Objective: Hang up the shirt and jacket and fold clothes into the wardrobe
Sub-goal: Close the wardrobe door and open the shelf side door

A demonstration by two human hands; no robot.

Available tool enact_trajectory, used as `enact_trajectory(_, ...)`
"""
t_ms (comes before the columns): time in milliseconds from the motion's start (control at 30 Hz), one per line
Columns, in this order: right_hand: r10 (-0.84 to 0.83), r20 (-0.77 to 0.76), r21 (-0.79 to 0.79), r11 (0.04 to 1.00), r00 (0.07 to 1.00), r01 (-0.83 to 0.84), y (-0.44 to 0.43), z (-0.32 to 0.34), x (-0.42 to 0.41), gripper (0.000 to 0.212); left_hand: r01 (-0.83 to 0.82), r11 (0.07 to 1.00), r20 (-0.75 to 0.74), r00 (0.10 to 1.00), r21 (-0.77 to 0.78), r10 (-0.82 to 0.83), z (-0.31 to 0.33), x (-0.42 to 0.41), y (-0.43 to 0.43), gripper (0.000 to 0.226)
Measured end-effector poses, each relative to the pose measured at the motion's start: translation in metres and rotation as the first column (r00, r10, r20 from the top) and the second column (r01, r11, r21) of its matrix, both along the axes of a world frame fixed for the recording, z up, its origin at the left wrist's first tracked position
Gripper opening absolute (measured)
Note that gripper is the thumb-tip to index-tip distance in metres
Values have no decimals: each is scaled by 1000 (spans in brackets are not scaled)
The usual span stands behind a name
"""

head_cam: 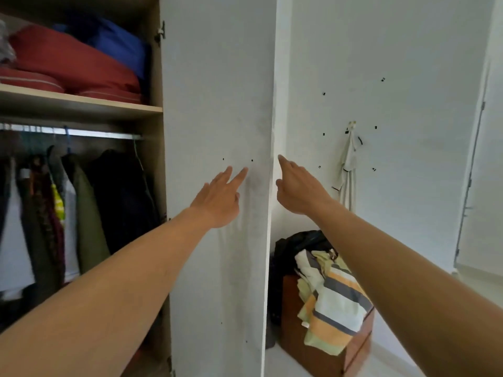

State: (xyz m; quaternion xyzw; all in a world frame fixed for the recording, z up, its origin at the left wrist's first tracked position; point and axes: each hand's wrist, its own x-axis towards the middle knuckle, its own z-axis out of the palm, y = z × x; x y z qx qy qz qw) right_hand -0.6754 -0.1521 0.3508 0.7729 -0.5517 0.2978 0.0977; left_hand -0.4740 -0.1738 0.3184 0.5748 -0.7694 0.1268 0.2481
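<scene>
A white wardrobe door stands open in front of me. My left hand reaches to its inner face, fingers spread, fingertips touching or nearly touching it. My right hand is at the door's free edge, fingers extended, holding nothing. Inside the wardrobe several garments hang on a metal rail. A pile of clothes, with a striped shirt on top and a dark garment behind, lies on a wooden stand at the lower right.
Red and blue bedding fills the upper shelf. A white cloth hangs from a wall hook on the right wall. A white room door is at the far right.
</scene>
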Motion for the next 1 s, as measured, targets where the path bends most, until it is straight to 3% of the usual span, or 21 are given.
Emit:
enact_trajectory(67, 105, 112, 89, 989, 988, -116, -16, -3, -1, 48, -21, 1000, -23, 1000, -11, 21, -4, -7, -7, 61)
enact_trajectory(233, 265, 291, -34, 963, 919, -267, -45, -14, -10, 43, 14, 1000, -184, 983, 2, -14, -7, -7, -2, 53)
enact_trajectory(333, 360, 427, -89, 929, 829, -358, -48, -22, -3, 41, 66, 997, -433, 899, -32, -73, -4, 2, 11, 48)
enact_trajectory(467, 511, 504, -138, 844, 696, -519, -38, -30, 22, 30, 49, 995, -563, 822, -87, -90, 2, 17, 35, 43)
enact_trajectory(600, 616, 441, -158, 770, 653, -619, -23, -26, 56, 27, -61, 962, -625, 770, -267, -125, 7, 32, 62, 48)
enact_trajectory(667, 674, 380, -168, 724, 633, -669, -13, -23, 84, 28, -145, 920, -592, 799, -364, -108, 6, 51, 82, 56)
enact_trajectory(733, 722, 298, -162, 683, 624, -712, -5, -21, 113, 30, -213, 880, -539, 841, -424, -55, 4, 72, 100, 48)
enact_trajectory(867, 772, 75, -135, 635, 631, -761, 6, -23, 175, 41, -367, 840, -492, 859, -399, 141, 0, 119, 130, 20)
enact_trajectory(1000, 781, -37, -76, 620, 624, -781, -4, -28, 241, 56, -480, 801, -648, 745, -358, 157, -2, 179, 142, 14)
